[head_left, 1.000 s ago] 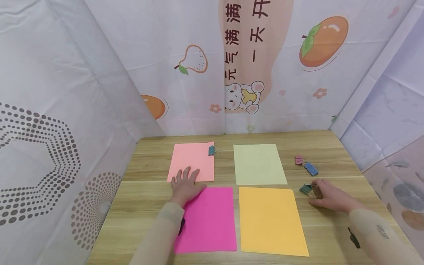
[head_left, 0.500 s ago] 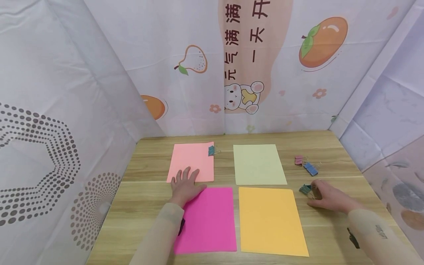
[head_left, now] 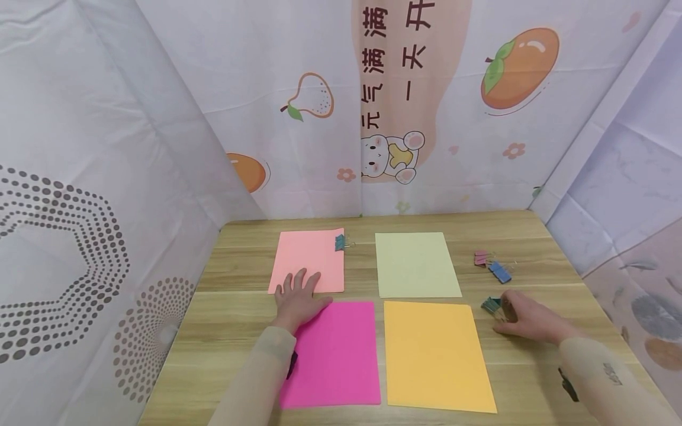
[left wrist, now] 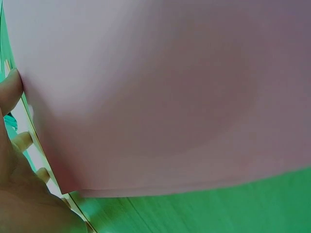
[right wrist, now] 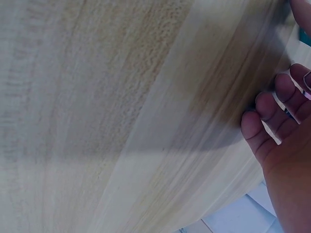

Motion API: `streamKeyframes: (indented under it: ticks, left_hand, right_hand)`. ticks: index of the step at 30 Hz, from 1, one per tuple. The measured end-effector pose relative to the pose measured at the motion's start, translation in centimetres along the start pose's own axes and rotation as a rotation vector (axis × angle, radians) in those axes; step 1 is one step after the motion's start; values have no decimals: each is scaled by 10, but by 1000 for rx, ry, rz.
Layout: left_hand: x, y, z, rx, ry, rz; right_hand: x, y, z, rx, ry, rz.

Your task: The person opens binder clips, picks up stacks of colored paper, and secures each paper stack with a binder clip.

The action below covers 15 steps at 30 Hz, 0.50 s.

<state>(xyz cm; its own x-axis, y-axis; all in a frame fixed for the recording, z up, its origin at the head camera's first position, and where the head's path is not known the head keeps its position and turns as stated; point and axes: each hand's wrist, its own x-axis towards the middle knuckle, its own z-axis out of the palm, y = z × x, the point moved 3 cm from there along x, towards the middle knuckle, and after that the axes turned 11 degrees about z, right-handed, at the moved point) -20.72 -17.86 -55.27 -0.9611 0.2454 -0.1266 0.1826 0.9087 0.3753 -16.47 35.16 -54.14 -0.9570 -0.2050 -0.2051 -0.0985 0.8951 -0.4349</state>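
My left hand lies with fingers spread over the near edge of the salmon-pink paper, its thumb at the top edge of the magenta paper. In the left wrist view that magenta sheet, washed out, fills most of the picture beside the fingers. On the table at the right, my right hand has thumb and curled fingers at the wire handles of a dark green binder clip. The right wrist view shows the curled fingertips at the wood, with only a sliver of the clip showing.
A teal binder clip grips the right edge of the salmon-pink paper. Pale green paper and orange-yellow paper lie to the right of centre. Beyond my right hand are a pink binder clip and a blue one. Fabric curtains enclose the table.
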Motion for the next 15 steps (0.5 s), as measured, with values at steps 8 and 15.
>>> streamKeyframes:
  ticks: [8, 15]
  left_hand:
    - [0, 1, -1, -2, 4, 2]
    - [-1, 1, -1, -4, 7, 2]
  right_hand:
    - [0, 1, 2, 1, 22, -8]
    - [-1, 0, 2, 4, 19, -13]
